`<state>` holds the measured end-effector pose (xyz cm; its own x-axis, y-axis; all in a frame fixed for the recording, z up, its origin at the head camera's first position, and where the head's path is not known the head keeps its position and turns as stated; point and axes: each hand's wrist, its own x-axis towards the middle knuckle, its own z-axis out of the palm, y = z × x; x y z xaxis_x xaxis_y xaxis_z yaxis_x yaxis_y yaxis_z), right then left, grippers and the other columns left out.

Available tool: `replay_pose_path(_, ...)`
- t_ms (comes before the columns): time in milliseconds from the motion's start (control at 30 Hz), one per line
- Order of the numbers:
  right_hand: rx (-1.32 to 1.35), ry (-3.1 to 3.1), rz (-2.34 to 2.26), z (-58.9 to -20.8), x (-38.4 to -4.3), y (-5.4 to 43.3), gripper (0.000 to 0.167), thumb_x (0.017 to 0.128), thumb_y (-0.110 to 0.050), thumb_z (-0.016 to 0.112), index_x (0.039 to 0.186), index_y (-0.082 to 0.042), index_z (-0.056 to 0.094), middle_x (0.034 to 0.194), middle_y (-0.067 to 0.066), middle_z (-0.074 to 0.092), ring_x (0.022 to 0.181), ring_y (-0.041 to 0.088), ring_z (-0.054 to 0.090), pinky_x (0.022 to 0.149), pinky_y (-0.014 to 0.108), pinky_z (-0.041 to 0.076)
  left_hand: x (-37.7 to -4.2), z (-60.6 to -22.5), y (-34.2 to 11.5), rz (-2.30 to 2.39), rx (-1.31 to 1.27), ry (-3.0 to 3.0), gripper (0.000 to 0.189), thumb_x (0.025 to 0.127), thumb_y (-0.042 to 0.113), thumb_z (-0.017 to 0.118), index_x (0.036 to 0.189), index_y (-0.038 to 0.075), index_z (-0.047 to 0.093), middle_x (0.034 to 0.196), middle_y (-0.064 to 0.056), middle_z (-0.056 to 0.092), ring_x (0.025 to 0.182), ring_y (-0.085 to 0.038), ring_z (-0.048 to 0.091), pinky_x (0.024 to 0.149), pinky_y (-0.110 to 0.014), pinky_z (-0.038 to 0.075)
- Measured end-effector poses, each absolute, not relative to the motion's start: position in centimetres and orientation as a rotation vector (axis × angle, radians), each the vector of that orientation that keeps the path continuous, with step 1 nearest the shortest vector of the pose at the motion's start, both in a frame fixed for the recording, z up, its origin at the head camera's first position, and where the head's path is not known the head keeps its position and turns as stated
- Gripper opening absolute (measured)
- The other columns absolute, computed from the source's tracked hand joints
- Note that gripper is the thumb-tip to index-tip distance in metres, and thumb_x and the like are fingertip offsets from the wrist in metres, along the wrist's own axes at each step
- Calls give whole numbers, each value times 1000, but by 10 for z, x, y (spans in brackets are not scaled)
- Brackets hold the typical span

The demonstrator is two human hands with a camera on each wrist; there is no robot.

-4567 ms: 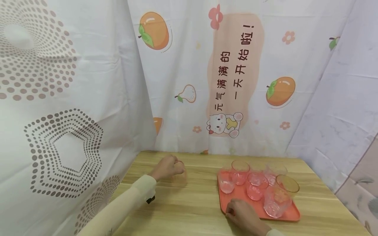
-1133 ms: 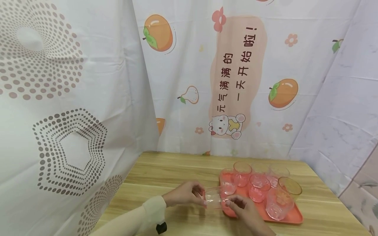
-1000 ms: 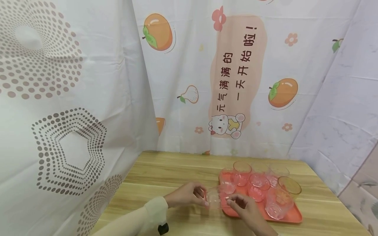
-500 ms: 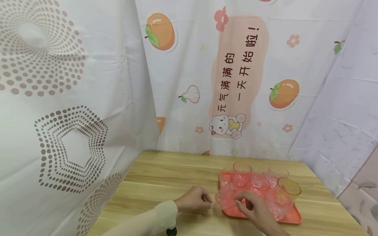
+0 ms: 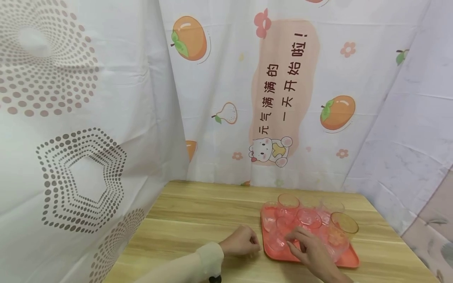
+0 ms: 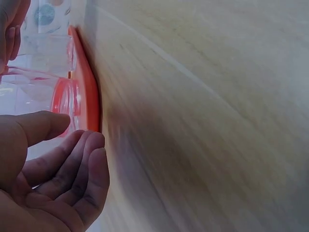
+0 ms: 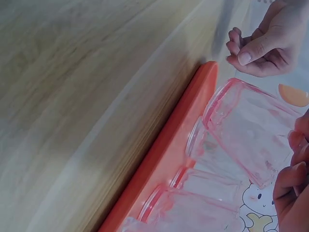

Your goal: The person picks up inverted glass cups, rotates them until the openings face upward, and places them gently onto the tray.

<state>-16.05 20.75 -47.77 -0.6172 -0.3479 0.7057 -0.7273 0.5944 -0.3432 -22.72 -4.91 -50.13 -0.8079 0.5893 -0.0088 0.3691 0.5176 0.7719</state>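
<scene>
My right hand (image 5: 311, 249) pinches a clear, pink-tinted glass cup (image 7: 248, 130) near one end. The cup is tilted over the left front part of an orange-red tray (image 5: 283, 257), its pink thick base lower and toward the left. Whether the base touches the tray, I cannot tell. Just left of the tray, my left hand (image 5: 242, 241) hovers low over the table with loosely bent fingers (image 6: 99, 169) and nothing in them. Behind the held cup stand several more clear cups, among them a pink-rimmed cup (image 5: 288, 202) and an amber-rimmed cup (image 5: 344, 223).
The tray lies on the right half of a wood-grain table (image 5: 191, 220), crowded with cups that partly overlap in view. A printed curtain (image 5: 219, 90) hangs behind the table, and another patterned curtain (image 5: 81, 177) closes off the left side.
Earlier my left hand took the cup at the far left; both hands then held it before the tray. My left hand has let go, and my right has brought it over the tray.
</scene>
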Motion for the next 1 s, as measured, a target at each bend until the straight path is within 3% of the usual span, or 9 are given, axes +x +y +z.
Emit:
replay_pose_path(300,880,-2192,779,-483,-163,215,48,71,8,87,97,-29,70,90,-17,61,60,-8,40,53,7,34,-227,-507,-37,1161,761,2511,18,91,9,78,73,10,75,58,3,64,48,-6,53,45,-21,42)
replay_pose_path(500,867,-2220,751,-488,-165,219,40,71,7,87,94,-22,73,90,-18,60,61,-9,40,53,7,34,-224,-509,-30,1141,776,2552,26,90,9,78,65,9,72,53,3,61,44,-4,50,42,-19,39)
replay_pose_path(800,866,-2227,697,-490,-168,226,40,69,7,87,93,-21,74,90,-18,59,64,-9,42,53,8,34,-227,-514,-23,971,867,2716,36,87,13,79,54,13,65,42,16,45,38,3,35,39,-16,28)
replay_pose_path(1000,835,-2259,651,-489,-168,229,41,70,5,88,92,-26,73,89,-20,57,65,-9,43,52,9,34,-231,-518,-20,928,912,2753,45,86,14,79,48,17,56,41,17,37,38,5,29,39,-16,22)
